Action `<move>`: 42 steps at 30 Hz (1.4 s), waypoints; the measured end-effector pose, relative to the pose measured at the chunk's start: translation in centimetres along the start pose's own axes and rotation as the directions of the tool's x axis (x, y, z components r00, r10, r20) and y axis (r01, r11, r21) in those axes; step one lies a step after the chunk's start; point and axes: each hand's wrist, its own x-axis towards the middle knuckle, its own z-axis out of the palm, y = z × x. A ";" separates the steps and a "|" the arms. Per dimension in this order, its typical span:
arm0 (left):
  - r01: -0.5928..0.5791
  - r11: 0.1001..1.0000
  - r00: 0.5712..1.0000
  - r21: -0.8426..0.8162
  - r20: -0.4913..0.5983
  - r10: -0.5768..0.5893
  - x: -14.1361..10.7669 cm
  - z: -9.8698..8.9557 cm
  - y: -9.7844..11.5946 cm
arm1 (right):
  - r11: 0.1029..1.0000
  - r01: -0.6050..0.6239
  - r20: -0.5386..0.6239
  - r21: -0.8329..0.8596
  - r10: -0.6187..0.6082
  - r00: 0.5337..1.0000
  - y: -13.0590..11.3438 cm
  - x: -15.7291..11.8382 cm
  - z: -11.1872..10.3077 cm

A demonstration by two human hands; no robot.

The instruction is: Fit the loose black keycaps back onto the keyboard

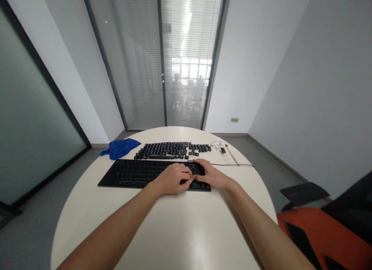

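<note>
Keyboard (130, 173) lay flat on the surface (186, 231), its right end under both hands, with loose keycaps (158, 149) in rows just beyond it. From my remote view, the left hand (174, 179) had curled fingers; I couldn't tell whether that grip pinched anything. The right hand (216, 177) spread thumb and fingers over the keyboard, its hold equally unclear to me. I judged it best to brace with the right and work straight and gently, one key position at a time.

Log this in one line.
left hand, right hand: at black rectangular keyboard, right side | loose black keycaps: beyond it | crumpled blue cloth: left
</note>
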 end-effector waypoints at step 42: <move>0.120 0.989 0.992 -0.085 0.059 -0.115 -0.2 0.7 0.4 | 0.671 -0.541 -0.329 -0.507 0.430 0.841 3.1 5.8 -3.2</move>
